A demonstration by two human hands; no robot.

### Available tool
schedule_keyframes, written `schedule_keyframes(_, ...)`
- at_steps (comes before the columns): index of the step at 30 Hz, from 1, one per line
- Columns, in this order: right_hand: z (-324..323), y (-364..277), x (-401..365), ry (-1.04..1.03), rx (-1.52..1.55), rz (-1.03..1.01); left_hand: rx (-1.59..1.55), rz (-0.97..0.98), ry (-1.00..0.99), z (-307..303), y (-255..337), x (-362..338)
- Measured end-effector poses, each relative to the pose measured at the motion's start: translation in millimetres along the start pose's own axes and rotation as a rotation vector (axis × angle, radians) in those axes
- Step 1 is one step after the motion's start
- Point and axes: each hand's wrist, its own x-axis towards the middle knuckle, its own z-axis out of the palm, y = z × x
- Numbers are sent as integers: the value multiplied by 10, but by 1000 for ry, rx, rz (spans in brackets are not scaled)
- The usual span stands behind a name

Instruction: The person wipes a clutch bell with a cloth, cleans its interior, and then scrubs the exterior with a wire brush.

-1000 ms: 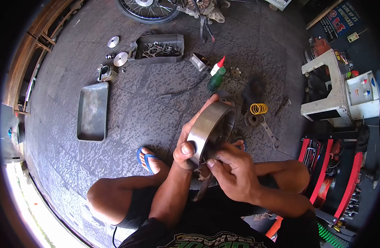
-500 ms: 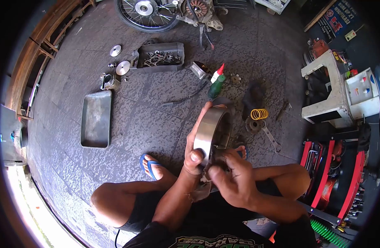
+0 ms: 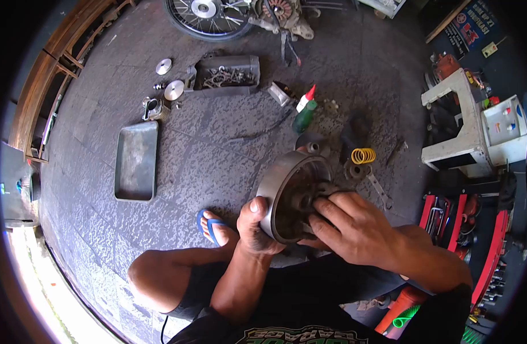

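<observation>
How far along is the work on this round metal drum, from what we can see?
Looks done: the yellow spring and small metal parts lie loose, apparently already taken off.

In hand: the left hand holds the drum; the right hand's fingers reach inside it.

Apparently left: fitting, since the drum is mounted on nothing. Its dark inside does not show how clean it is.

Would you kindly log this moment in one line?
left hand: holds metal drum; right hand: fingers at its open side; floor: tray, green bottle
</observation>
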Motion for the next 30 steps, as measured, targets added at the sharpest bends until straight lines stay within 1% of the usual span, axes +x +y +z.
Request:
schedule_keyframes(1, 2, -25, -18, -8, 55, 29, -1, -6, 13, -7, -17, -31)
schedule_keyframes(3, 32, -51, -37, -16, 107, 55, 19, -18, -27, -16, -38, -39)
schedule_keyframes(5, 99, -156, -51, 79, 337, 142, 37, -28, -35, 20, -44, -31)
schedule_keyframes(6, 102, -229, -35, 138, 433, 233, 55, -35, -39, 34, -49, -30)
schedule_keyframes(7, 133, -307, -23, 136, 435, 234, 53, -37, -36, 25, -75, -22)
schedule_keyframes(9, 210, -442, 33, 309, 740, 413, 44, -7, -81, -24, -141, 34)
schedule_keyframes(10, 173, -518, 102, 347, 874, 547, 43, -15, -81, -37, -168, 46)
schedule_keyframes(12, 251, -487, 64, 335, 846, 544, 75, 12, -25, -61, -189, 77)
schedule_keyframes(14, 319, -325, 21, 321, 810, 528, 43, -7, -22, -134, -224, 122)
schedule_keyframes(15, 328, -202, -40, 229, 526, 398, 7, -41, -1, -176, -240, 94)
schedule_keyframes(16, 318, -98, -82, 133, 240, 265, 136, -28, -41, -219, -199, 118)
schedule_keyframes(17, 257, -12, -82, 135, 235, 269, 135, -32, -48, -194, -178, 141)
schedule_keyframes(19, 114, 89, -68, 63, 50, 193, 148, -7, -66, -109, -132, 163)
schedule_keyframes(20, 119, 94, -82, 45, 61, 149, 190, -5, -108, -136, -115, 191)
schedule_keyframes(21, 127, 84, -75, 52, 53, 147, 196, -2, -117, -119, -95, 210)
schedule_keyframes(23, 173, 49, -52, 164, 164, 239, 100, 11, -65, -96, -58, 203)
schedule_keyframes(24, 211, 29, -29, 216, 184, 229, 107, 19, -42, -101, -35, 230)
schedule_keyframes(27, 123, -34, 63, 184, 145, 224, 120, 2, -75, -121, 2, 314)
schedule_keyframes(29, 54, -13, 96, 189, 126, 223, 140, 3, -60, -74, 31, 342)
schedule_keyframes(30, 25, 20, 94, 151, 104, 200, 155, 5, -126, -99, 54, 371)
